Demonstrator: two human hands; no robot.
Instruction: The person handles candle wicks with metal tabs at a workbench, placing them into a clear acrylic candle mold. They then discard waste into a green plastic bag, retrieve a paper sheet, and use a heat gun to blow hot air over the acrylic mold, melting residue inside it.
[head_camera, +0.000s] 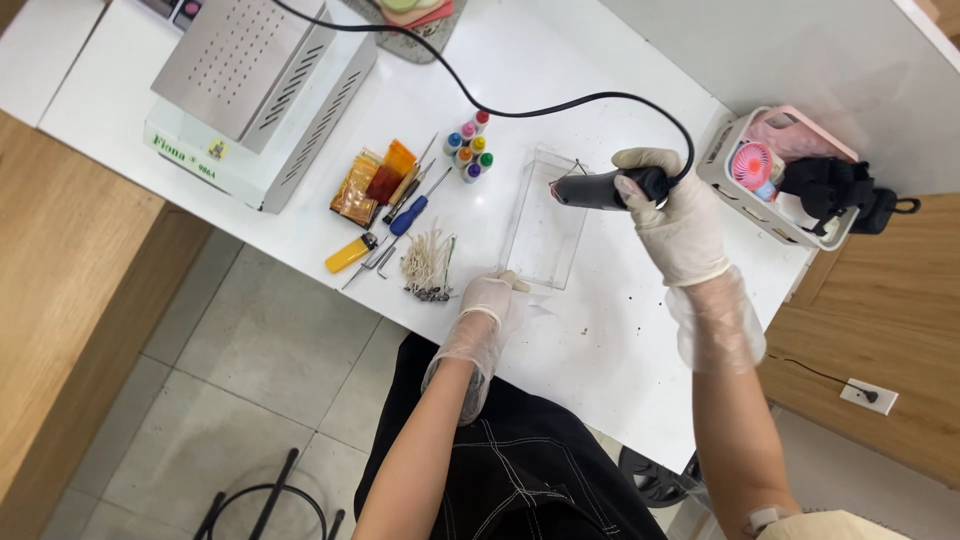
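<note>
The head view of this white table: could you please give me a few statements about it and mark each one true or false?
1. The right hand grips a black corded tool over the clear plastic tray. True.
2. The left hand is bare. False: it wears a thin, translucent glove and rests at the tray's near edge.
3. A yellow lighter lies on the white table to the left of the tray. True.
4. The small dropper bottles stand inside the white basket. False: they stand on the table beside the tray; the basket holds a pink fan.
5. A metal machine with a perforated top sits at the table's far left. True.
</note>
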